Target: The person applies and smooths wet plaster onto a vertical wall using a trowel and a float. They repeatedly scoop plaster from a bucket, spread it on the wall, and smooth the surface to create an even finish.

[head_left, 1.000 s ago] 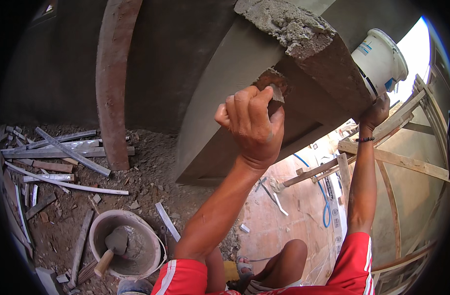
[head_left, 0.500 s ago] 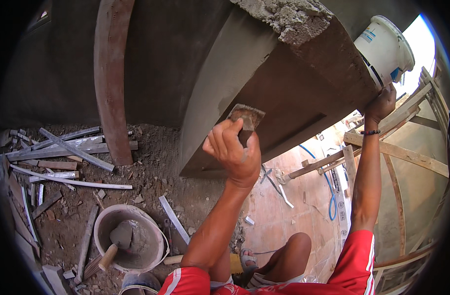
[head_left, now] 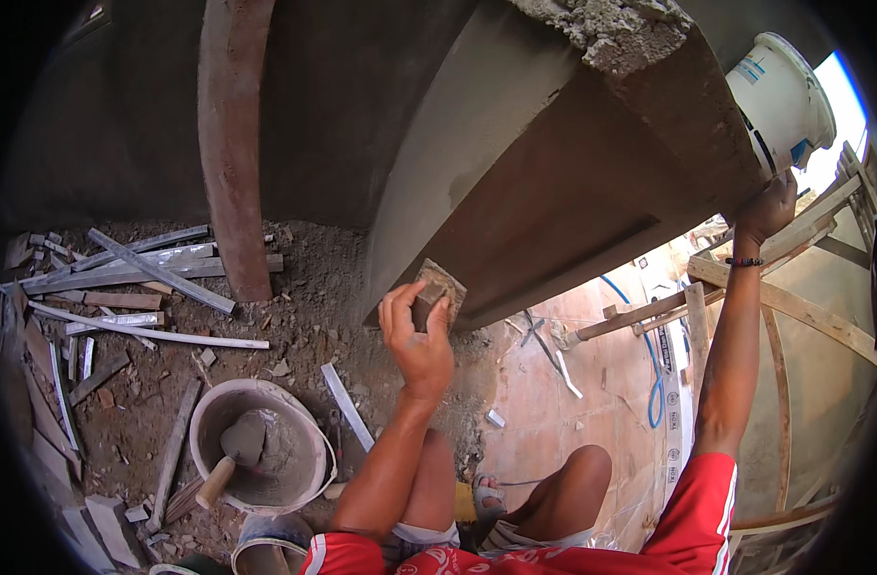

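My left hand (head_left: pixel 417 345) is closed around a small, square, mortar-stained float (head_left: pixel 442 295), the thumb on one side and the fingers on the other. It is at the lower left end of a plastered slab (head_left: pixel 563 182), whose dark underside is smooth and whose side face is lighter grey. My right arm reaches up to the slab's right corner. There my right hand (head_left: pixel 766 211) has its fingers curled at the edge, just below a white bucket (head_left: pixel 779 101); the fingertips are partly hidden.
A mortar bucket (head_left: pixel 290 484) with a trowel (head_left: pixel 230 465) in it stands at lower left. Wood strips and metal offcuts (head_left: pixel 161 273) litter the dirt by a wooden post (head_left: pixel 232 144). Timber braces (head_left: pixel 803 316) cross on the right, and a blue hose (head_left: pixel 657 393) lies on the tiled floor.
My left hand has moved down and left with the float, toward the slab's lower end. My right hand keeps its place at the corner. The whole view has shifted slightly.
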`<move>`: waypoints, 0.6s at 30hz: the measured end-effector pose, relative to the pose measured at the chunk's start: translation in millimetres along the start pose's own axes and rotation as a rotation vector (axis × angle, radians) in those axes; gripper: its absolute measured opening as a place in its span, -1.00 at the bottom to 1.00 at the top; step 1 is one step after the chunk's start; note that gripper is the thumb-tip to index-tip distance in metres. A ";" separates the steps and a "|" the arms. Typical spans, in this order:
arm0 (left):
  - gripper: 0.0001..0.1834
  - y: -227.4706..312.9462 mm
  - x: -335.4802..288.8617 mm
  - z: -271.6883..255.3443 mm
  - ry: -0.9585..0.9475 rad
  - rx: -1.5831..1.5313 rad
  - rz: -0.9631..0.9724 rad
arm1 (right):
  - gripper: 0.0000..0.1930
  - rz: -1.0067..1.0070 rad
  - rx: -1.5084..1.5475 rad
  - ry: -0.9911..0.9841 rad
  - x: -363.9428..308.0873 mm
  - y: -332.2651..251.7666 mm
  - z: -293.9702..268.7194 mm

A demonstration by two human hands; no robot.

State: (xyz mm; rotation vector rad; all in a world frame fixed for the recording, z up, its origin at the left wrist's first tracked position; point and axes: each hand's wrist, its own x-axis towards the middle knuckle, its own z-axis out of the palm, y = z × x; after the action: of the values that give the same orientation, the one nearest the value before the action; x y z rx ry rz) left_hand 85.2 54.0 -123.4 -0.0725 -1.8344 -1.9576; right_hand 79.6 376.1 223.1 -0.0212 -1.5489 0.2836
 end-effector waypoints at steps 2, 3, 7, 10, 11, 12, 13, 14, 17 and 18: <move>-0.69 9.6 30.4 -14.6 -0.016 -0.302 -0.172 | -0.66 -0.076 0.001 0.004 1.9 6.8 -0.7; -0.70 16.1 50.9 -20.9 -0.061 -0.396 -0.176 | -0.66 -0.076 -0.021 0.007 0.8 7.5 0.0; -0.70 53.1 131.0 -25.0 -0.228 -0.575 -0.069 | -0.66 -0.090 -0.057 0.005 6.9 18.9 -3.7; -0.69 80.0 163.8 -18.0 -0.344 -0.608 -0.023 | -0.65 -0.074 -0.064 0.023 5.9 18.1 -3.8; -0.68 88.5 169.2 -15.1 -0.392 -0.618 -0.004 | -0.64 -0.061 -0.067 0.033 2.1 15.0 -1.8; -0.68 94.8 172.9 -11.6 -0.435 -0.634 0.017 | -0.64 -0.050 -0.056 0.029 0.8 10.2 0.7; -0.69 98.8 175.2 -6.4 -0.453 -0.636 0.039 | -0.64 -0.040 -0.046 0.025 -1.2 6.2 2.4; -0.70 102.9 176.7 -0.6 -0.472 -0.638 0.061 | -0.64 -0.028 -0.037 0.021 -2.7 4.1 2.8; -0.69 100.8 176.1 20.5 -0.449 -0.566 0.147 | -0.63 -0.016 -0.073 -0.003 6.0 9.4 -3.5; -0.69 94.7 175.8 26.2 -0.427 -0.509 0.162 | -0.63 -0.016 -0.065 -0.007 5.4 9.1 -3.0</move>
State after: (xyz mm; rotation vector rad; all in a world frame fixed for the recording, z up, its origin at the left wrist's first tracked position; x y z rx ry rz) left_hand -45.4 27.6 27.7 -0.8244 -1.4436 -2.3670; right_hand 81.0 386.4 226.5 -0.0591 -1.5646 0.2211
